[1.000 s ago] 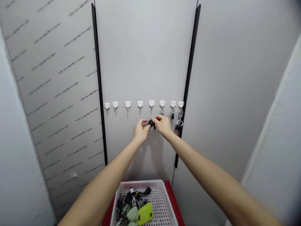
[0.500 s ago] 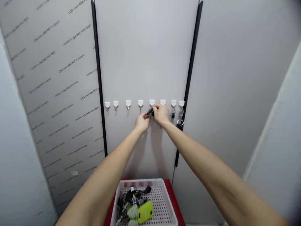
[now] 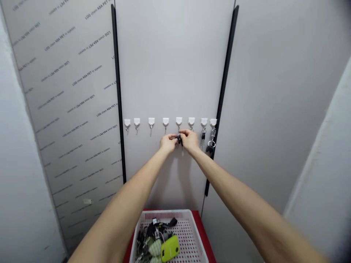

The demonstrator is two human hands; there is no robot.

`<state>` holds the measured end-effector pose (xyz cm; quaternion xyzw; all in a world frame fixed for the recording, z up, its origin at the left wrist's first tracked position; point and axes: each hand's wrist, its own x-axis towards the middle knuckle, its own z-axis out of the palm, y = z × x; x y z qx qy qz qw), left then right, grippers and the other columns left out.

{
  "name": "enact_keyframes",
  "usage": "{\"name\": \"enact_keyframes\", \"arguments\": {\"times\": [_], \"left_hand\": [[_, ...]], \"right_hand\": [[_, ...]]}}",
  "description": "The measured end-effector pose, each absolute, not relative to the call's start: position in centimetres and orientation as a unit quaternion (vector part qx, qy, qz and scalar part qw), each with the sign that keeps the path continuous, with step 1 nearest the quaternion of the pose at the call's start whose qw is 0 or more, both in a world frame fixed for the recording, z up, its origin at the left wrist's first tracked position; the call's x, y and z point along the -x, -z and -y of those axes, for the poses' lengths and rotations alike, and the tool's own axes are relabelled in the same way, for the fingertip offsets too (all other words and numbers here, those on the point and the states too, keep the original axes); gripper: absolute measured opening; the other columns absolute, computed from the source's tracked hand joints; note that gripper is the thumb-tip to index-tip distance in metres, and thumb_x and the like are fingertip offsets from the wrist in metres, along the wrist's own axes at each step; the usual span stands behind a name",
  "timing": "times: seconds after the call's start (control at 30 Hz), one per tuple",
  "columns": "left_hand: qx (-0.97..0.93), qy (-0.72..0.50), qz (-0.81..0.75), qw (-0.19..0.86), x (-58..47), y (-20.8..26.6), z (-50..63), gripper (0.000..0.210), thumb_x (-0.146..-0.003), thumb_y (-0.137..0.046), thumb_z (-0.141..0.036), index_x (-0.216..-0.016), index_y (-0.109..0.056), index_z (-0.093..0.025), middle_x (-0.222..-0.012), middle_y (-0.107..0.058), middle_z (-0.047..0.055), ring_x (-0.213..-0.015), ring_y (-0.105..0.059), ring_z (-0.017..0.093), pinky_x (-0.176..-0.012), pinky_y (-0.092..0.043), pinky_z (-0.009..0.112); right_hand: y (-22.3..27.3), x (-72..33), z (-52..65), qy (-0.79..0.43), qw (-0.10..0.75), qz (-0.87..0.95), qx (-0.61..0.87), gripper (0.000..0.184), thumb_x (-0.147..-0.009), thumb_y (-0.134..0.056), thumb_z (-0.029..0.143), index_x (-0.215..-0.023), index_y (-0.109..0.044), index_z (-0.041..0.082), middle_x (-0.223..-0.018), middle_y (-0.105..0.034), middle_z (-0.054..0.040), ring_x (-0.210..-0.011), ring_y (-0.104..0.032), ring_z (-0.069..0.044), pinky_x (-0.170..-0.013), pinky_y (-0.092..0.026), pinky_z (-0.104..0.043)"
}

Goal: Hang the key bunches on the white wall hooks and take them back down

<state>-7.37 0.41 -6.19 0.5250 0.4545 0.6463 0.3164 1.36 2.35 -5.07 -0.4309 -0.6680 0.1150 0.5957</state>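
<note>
Both hands meet on a small bunch of black-headed keys [image 3: 179, 139] just under a white wall hook [image 3: 179, 121]. My left hand [image 3: 168, 143] pinches the keys from the left. On the other side, the fingers of my right hand [image 3: 190, 140] are closed at the top of the bunch, close to the hook's tip. Whether the ring is on the hook cannot be made out. To the right, a key set [image 3: 203, 135] hangs from one hook, and keys on a silver ring with a clasp [image 3: 211, 143] hang from the last one.
More white hooks [image 3: 151, 122] line the panel to the left. Below, a white perforated basket [image 3: 192, 233] on a red surface [image 3: 201, 230] holds a tangle of keys, a black strap and a yellow-green case [image 3: 170, 248]. Black vertical strips [image 3: 118, 91] edge the panel.
Both hands have shifted slightly down from the hook, uncovering more of it. The keys hang lower between my fingers. The camera view has tilted a little.
</note>
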Motion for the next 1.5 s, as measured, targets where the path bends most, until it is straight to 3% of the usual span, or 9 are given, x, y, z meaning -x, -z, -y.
{"name": "enact_keyframes", "arguments": {"times": [0.2, 0.4, 0.7, 1.0, 1.13, 1.2, 1.37, 1.43, 1.5], "left_hand": [[-0.495, -0.679, -0.433, 0.327, 7.5, 5.7, -0.3, 0.022, -0.059, -0.047, -0.006, -0.078, -0.056, -0.012, -0.067, -0.058, 0.002, -0.050, -0.048, 0.004, -0.058, -0.040, 0.020], [-0.492, -0.694, -0.412, 0.327, 8.2, 5.8, 0.0, 0.020, -0.058, -0.048, -0.005, -0.074, -0.058, -0.011, -0.069, -0.060, 0.003, -0.054, -0.050, 0.006, -0.062, -0.041, 0.022], [-0.493, -0.691, -0.422, 0.317, 8.5, 6.1, 0.3, 0.018, -0.057, -0.052, -0.009, -0.074, -0.058, -0.011, -0.068, -0.061, 0.004, -0.057, -0.053, 0.008, -0.063, -0.042, 0.025], [-0.578, -0.615, -0.509, 0.169, 7.8, 3.8, 0.3, 0.028, -0.061, -0.045, -0.009, -0.087, -0.055, -0.013, -0.089, -0.058, 0.006, -0.079, -0.052, 0.012, -0.072, -0.038, 0.023], [-0.609, -0.549, -0.563, 0.103, 7.9, 3.7, 0.3, 0.032, -0.062, -0.043, -0.008, -0.092, -0.052, -0.011, -0.095, -0.055, 0.009, -0.085, -0.050, 0.015, -0.076, -0.036, 0.025], [-0.623, -0.522, -0.577, 0.085, 8.3, 4.7, 0.7, 0.034, -0.062, -0.042, -0.008, -0.095, -0.051, -0.011, -0.096, -0.054, 0.010, -0.085, -0.050, 0.015, -0.077, -0.036, 0.025], [-0.659, -0.462, -0.580, 0.126, 10.9, 11.9, 3.4, 0.033, -0.063, -0.043, -0.011, -0.095, -0.050, -0.012, -0.095, -0.055, 0.008, -0.079, -0.051, 0.012, -0.074, -0.038, 0.023], [-0.674, -0.420, -0.583, 0.172, 12.1, 16.5, 5.1, 0.030, -0.063, -0.044, -0.014, -0.092, -0.051, -0.011, -0.092, -0.056, 0.008, -0.078, -0.051, 0.012, -0.073, -0.038, 0.023], [-0.686, -0.367, -0.591, 0.215, 12.9, 21.1, 7.0, 0.028, -0.063, -0.045, -0.016, -0.089, -0.052, -0.011, -0.089, -0.057, 0.007, -0.077, -0.051, 0.012, -0.071, -0.038, 0.023]], "right_hand": [[4.3, -1.6, -2.1, -0.199, 0.596, 0.673, 0.390, 0.025, -0.061, -0.043, 0.025, -0.073, -0.059, 0.011, -0.068, -0.060, -0.0043, -0.059, -0.051, -0.011, -0.054, -0.039, -0.021], [3.9, -2.4, -1.7, -0.193, 0.515, 0.735, 0.396, 0.023, -0.058, -0.048, 0.024, -0.074, -0.059, 0.011, -0.067, -0.060, -0.0040, -0.056, -0.050, -0.009, -0.053, -0.038, -0.020], [3.6, -2.7, 0.0, -0.061, 0.441, 0.790, 0.422, 0.016, -0.059, -0.047, 0.021, -0.061, -0.060, 0.013, -0.053, -0.057, -0.0006, -0.047, -0.046, -0.008, -0.046, -0.034, -0.017], [1.0, -2.2, -1.9, 0.003, 0.480, 0.708, 0.518, 0.020, -0.061, -0.041, 0.021, -0.064, -0.059, 0.012, -0.053, -0.057, -0.0030, -0.051, -0.050, -0.010, -0.050, -0.036, -0.018], [0.4, -1.7, -2.3, 0.024, 0.417, 0.720, 0.553, 0.018, -0.061, -0.043, 0.016, -0.062, -0.061, 0.012, -0.054, -0.058, -0.0059, -0.056, -0.053, -0.013, -0.055, -0.038, -0.021], [0.8, -1.8, -2.1, 0.029, 0.405, 0.730, 0.550, 0.020, -0.061, -0.042, 0.013, -0.065, -0.061, 0.011, -0.056, -0.059, -0.0062, -0.058, -0.053, -0.014, -0.057, -0.038, -0.022], [6.2, -3.4, -0.4, 0.044, 0.502, 0.731, 0.460, 0.026, -0.065, -0.039, 0.017, -0.082, -0.058, 0.012, -0.073, -0.060, -0.0048, -0.066, -0.053, -0.012, -0.064, -0.038, -0.023], [10.6, -3.9, 0.7, 0.004, 0.466, 0.768, 0.439, 0.025, -0.065, -0.039, 0.019, -0.081, -0.058, 0.013, -0.074, -0.060, -0.0038, -0.065, -0.053, -0.012, -0.063, -0.038, -0.022], [15.6, -4.2, 2.2, -0.076, 0.354, 0.829, 0.426, 0.023, -0.064, -0.040, 0.019, -0.078, -0.059, 0.014, -0.072, -0.061, -0.0034, -0.063, -0.053, -0.011, -0.061, -0.039, -0.021]]}}
